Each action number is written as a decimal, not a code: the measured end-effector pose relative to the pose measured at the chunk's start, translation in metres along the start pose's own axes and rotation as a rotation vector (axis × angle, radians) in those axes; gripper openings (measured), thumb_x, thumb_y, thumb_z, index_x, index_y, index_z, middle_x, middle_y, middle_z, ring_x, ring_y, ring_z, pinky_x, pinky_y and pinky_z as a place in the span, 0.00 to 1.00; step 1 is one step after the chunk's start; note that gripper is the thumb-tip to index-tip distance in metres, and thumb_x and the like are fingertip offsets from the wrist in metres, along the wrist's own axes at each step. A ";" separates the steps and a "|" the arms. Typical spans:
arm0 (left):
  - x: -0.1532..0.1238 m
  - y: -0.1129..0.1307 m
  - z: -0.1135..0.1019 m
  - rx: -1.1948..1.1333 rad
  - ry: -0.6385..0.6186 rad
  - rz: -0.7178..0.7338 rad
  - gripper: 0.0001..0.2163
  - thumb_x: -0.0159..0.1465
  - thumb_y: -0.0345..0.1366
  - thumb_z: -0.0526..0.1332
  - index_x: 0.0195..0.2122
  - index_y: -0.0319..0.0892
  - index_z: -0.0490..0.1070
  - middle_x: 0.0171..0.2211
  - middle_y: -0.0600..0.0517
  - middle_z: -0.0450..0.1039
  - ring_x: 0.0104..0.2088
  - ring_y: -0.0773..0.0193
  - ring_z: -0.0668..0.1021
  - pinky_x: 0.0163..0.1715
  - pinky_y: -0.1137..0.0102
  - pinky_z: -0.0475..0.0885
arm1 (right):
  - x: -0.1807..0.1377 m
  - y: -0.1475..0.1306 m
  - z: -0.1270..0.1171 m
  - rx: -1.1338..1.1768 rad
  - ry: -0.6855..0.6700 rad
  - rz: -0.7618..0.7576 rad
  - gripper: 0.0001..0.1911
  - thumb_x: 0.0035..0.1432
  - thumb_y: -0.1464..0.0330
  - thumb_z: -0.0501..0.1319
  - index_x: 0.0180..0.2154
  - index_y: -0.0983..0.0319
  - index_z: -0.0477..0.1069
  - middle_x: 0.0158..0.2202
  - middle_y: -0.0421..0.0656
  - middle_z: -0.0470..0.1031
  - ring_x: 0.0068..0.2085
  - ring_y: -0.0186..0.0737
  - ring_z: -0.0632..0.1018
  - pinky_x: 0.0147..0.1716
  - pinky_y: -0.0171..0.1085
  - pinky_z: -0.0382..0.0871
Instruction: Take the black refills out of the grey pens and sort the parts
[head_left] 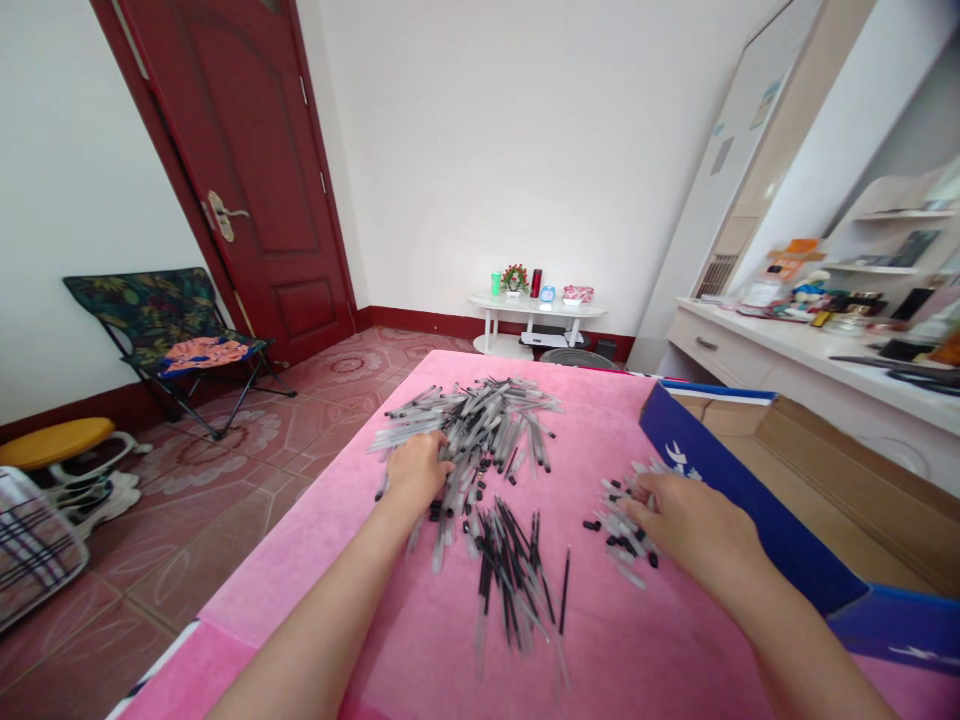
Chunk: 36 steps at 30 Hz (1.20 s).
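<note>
Two bare hands down among pens and pen parts on a pink-covered table [592, 405].
The left hand [416, 468], fingers curled in with a narrow gap at the thumb, touches the left side of the large pen heap [487, 415] toward the table's far edge; whether it grips a pen, I cannot tell; the right hand [686, 515], fingers bent and close together, reaches onto the small heap of clear and black pieces [624, 530] nearer the right edge, its hold also hidden; the dark refills [514, 570] lie loosely toward the near edge, between the forearms; along the right edge, the open blue box [757, 515] shows brown cardboard inside, with a white mark [676, 458], too blurred to read, on its wall.
</note>
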<state>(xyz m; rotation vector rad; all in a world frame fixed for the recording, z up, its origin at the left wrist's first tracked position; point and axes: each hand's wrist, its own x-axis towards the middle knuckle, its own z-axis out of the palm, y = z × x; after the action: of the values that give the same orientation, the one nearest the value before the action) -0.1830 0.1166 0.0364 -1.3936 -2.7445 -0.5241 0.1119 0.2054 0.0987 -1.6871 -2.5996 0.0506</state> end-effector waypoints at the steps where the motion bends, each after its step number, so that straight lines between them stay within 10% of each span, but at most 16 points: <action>1: 0.001 -0.001 -0.001 -0.007 -0.005 -0.009 0.16 0.48 0.41 0.63 0.40 0.47 0.70 0.35 0.48 0.73 0.37 0.57 0.74 0.35 0.67 0.65 | 0.000 -0.001 0.001 0.003 0.000 -0.016 0.13 0.50 0.57 0.53 0.26 0.57 0.71 0.28 0.45 0.74 0.31 0.45 0.75 0.23 0.36 0.56; 9: 0.003 -0.002 -0.036 -0.174 -0.063 0.010 0.08 0.50 0.37 0.59 0.29 0.41 0.74 0.29 0.47 0.74 0.32 0.59 0.74 0.29 0.70 0.65 | -0.008 -0.020 0.006 0.168 0.065 -0.147 0.11 0.50 0.62 0.55 0.23 0.60 0.70 0.22 0.43 0.73 0.26 0.40 0.72 0.22 0.34 0.54; 15: -0.024 0.033 -0.052 -0.967 -0.465 0.293 0.16 0.54 0.42 0.57 0.39 0.38 0.73 0.25 0.52 0.71 0.20 0.73 0.65 0.19 0.78 0.57 | -0.024 -0.056 0.014 0.929 -0.007 -0.374 0.07 0.51 0.66 0.55 0.30 0.62 0.69 0.23 0.39 0.69 0.25 0.33 0.69 0.24 0.31 0.61; 21: -0.047 0.059 -0.057 -1.198 -0.587 0.285 0.18 0.51 0.43 0.61 0.38 0.36 0.74 0.23 0.53 0.67 0.18 0.75 0.61 0.17 0.79 0.54 | -0.029 -0.067 0.016 1.168 -0.175 -0.384 0.07 0.50 0.66 0.58 0.30 0.64 0.69 0.24 0.40 0.69 0.25 0.33 0.70 0.23 0.31 0.64; 29: -0.058 0.063 -0.056 -0.775 -0.431 0.605 0.10 0.57 0.34 0.55 0.33 0.39 0.76 0.22 0.54 0.70 0.24 0.69 0.68 0.25 0.76 0.60 | -0.033 -0.066 0.009 1.142 0.005 -0.352 0.13 0.54 0.60 0.54 0.26 0.63 0.66 0.20 0.36 0.64 0.20 0.30 0.65 0.19 0.29 0.57; 36: -0.069 0.076 -0.068 -0.388 0.059 0.796 0.09 0.60 0.35 0.54 0.37 0.45 0.73 0.28 0.50 0.71 0.34 0.63 0.69 0.36 0.69 0.60 | -0.032 -0.066 0.014 1.268 0.003 -0.230 0.20 0.54 0.56 0.53 0.19 0.63 0.61 0.15 0.34 0.55 0.17 0.28 0.57 0.16 0.30 0.48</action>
<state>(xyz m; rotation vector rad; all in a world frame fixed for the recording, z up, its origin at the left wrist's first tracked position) -0.0904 0.0833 0.1103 -2.2981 -1.8372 -1.0133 0.0637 0.1489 0.0872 -0.8652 -1.8707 1.3152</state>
